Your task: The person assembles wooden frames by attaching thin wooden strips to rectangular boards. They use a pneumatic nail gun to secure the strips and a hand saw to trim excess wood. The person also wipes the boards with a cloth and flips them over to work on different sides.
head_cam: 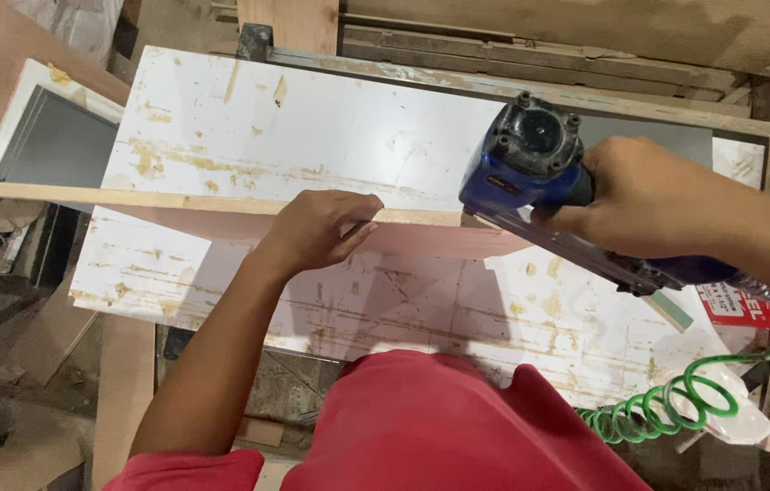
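Observation:
A thin plywood panel (pixel 176 202) stands on edge across a white, glue-stained worktop (pixel 312 127), its pinkish face (pixel 430 242) turned toward me. My left hand (pixel 317 229) grips the panel's top edge near its middle, fingers curled over it. My right hand (pixel 653 202) holds a blue pneumatic nail gun (pixel 530 159) by its handle. The gun's nose rests at the panel's top edge near its right end, a short way right of my left hand.
A coiled green air hose (pixel 667 400) trails from the gun at lower right, beside a red-and-white box (pixel 735 305). Grey and white boards (pixel 53 136) lean at the left. Timber lies along the worktop's back edge (pixel 530 64).

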